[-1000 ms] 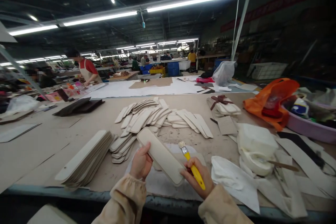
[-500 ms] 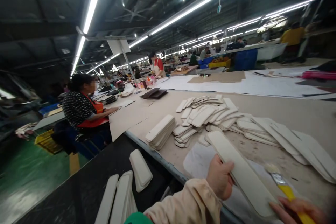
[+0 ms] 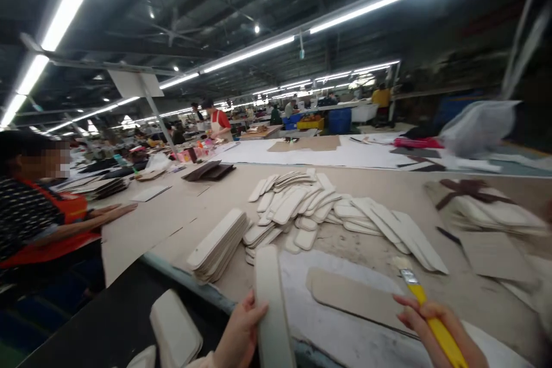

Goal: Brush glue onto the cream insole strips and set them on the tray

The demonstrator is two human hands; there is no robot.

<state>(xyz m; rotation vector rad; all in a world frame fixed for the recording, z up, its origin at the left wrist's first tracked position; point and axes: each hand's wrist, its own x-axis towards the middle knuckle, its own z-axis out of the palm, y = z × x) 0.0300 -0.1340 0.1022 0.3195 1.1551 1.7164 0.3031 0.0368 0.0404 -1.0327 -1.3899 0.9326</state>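
Note:
My left hand grips a long off-white panel with rounded corners, thumb on its face, held up at the table's near edge. In my right hand is a flat paintbrush with a yellow handle, bristles pointing away from me. Between my hands lies a greyish-beige panel of similar shape on a white sheet. Beyond it spreads a loose heap of white panels. A neat stack of such panels stands left of the heap.
More panels rest on a black surface at lower left. A co-worker in an orange apron sits at the left. Dark brown sheets lie farther back; a tied bundle sits at the right.
My view has turned right. The left hand has brought its panel more upright and away from my right hand, which no longer touches it. The greyish-beige panel on the sheet now shows.

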